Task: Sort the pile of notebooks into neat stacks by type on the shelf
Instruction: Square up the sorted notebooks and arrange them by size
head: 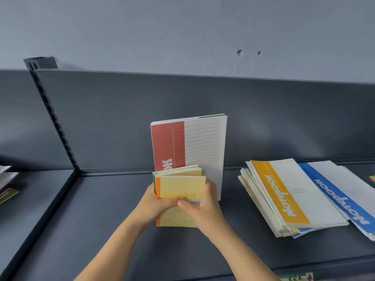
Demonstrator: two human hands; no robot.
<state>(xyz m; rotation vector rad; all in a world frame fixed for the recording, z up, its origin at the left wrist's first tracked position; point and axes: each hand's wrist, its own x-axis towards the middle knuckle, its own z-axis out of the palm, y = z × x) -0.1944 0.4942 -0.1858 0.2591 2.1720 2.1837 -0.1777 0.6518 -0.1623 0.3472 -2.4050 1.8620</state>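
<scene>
A bundle of several small cream notebooks [182, 184] with orange and green spines stands upright on the dark shelf [101, 220]. My left hand [155, 201] grips its left side. My right hand [203, 203] holds its right side, thumb across the front cover. Behind the bundle stands a larger notebook with a red band and lined white cover [194, 145], also upright. To the right lies a slanted stack of large notebooks, a yellow-banded one [288, 197] on top, with a blue-banded one [341, 197] beside it.
The shelf's dark back panel [203, 102] rises behind the notebooks. A slotted upright post [54, 118] divides this bay from the left one, where a few more books [8, 185] lie. Another notebook's corner [372, 178] shows at the far right edge.
</scene>
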